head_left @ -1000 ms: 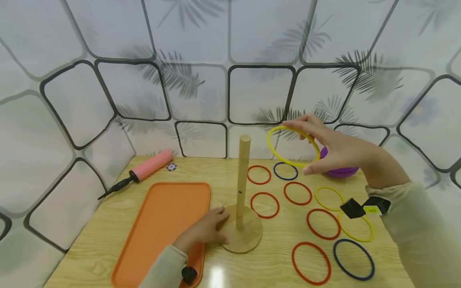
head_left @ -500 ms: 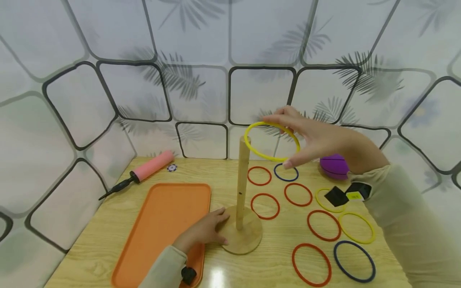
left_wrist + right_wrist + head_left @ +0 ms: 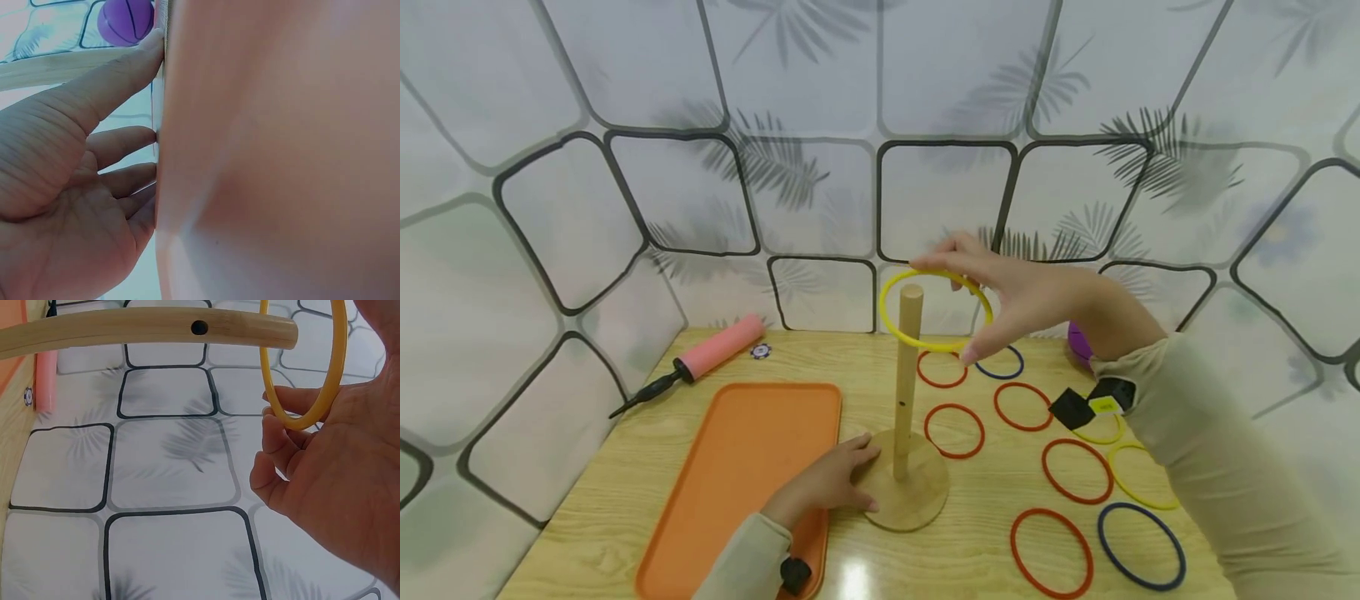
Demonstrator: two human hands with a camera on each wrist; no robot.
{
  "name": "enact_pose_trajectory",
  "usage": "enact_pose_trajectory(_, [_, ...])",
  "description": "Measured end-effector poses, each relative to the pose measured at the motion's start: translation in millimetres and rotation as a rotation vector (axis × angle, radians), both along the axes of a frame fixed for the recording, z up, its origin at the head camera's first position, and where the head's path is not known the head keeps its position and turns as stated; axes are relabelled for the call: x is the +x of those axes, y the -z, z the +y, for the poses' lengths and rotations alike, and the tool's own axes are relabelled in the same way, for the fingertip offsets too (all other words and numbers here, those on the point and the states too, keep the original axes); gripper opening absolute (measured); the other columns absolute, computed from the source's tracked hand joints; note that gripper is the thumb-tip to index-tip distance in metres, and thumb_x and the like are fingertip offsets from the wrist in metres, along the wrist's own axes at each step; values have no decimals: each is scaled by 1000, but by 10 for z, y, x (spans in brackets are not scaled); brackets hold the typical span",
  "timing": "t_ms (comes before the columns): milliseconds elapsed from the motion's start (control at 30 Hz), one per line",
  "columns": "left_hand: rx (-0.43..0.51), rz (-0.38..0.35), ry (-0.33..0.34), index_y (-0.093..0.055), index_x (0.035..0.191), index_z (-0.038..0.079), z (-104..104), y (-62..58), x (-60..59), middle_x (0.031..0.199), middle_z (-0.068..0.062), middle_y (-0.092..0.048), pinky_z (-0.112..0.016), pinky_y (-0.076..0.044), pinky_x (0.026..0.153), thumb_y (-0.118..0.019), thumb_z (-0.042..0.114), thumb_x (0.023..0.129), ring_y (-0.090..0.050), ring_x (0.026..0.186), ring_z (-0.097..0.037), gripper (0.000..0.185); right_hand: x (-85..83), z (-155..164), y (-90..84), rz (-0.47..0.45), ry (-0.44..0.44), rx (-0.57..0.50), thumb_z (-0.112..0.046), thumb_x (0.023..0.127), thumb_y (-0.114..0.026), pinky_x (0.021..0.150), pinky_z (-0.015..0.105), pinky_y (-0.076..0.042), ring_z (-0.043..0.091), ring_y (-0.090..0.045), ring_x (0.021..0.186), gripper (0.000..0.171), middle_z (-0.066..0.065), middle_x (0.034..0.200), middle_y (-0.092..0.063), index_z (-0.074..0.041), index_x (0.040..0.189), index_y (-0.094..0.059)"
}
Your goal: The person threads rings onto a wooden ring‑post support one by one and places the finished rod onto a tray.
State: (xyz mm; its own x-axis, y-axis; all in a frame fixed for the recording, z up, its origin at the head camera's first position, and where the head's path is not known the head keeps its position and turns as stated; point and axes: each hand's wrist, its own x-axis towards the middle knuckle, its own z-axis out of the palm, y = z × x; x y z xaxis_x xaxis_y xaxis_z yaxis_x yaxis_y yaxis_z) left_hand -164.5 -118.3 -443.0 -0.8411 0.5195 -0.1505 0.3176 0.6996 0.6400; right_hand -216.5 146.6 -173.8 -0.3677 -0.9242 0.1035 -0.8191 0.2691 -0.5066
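Yellow ring (image 3: 936,309) now over peg (image 3: 909,367), R hand (image 3: 1022,296) gripping.

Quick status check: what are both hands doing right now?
Right hand holds yellow ring around peg top. Left hand steadies wooden base. Nothing blocking.

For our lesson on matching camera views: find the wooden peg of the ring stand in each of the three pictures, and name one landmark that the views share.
Head view: the wooden peg stands upright at centre, its top inside the yellow ring.
Left wrist view: the peg cannot be made out; the left hand fills the left side.
Right wrist view: the peg runs sideways along the top edge.
Shared landmark: the tiled backdrop.
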Motion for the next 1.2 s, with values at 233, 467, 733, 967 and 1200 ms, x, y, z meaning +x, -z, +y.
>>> enact_pose_trajectory(233, [4,0,-1,-43,141,0,8,-18,11,150,-21,-29,-52,-27,108,-82,27,74,-27,137,-40,82,21,-17,180,-77,21,29,-28,77,-79,86,43,-34,24,-28,109,93,7,123,-24,-9,150,-24])
enact_pose_trajectory(467, [7,0,-9,-43,141,0,10,-10,1,150,-20,-29,-52,-26,109,-82,27,73,-26,137,-39,82,31,-27,403,-148,-29,-11,-28,76,-81,95,45,-31,22,-25,118,91,5,125,-26,-12,149,-28])
enact_pose_trajectory(733, [3,-14,-8,-42,142,1,2,9,-4,151,-19,-28,-52,-26,109,-81,28,74,-25,138,-38,83,90,-16,754,-208,44,4,-37,73,-82,101,49,-31,23,-27,121,100,7,126,-27,-7,150,-26])
enact_pose_trajectory(967, [4,-15,-7,-42,142,1,-4,2,5,151,-20,-28,-52,-26,109,-81,28,74,-25,138,-39,83,142,1,1106,-236,124,-18,-37,71,-83,97,44,-34,22,-30,118,100,6,125,-28,-5,149,-27])
enact_pose_trajectory(1200, [7,-12,-14,-42,142,2,5,4,5,151,-20,-28,-52,-26,109,-81,28,74,-25,138,-39,83,188,-2,1497,-218,189,-30,-36,70,-83,96,43,-36,23,-31,118,101,7,126,-29,-2,147,-28])
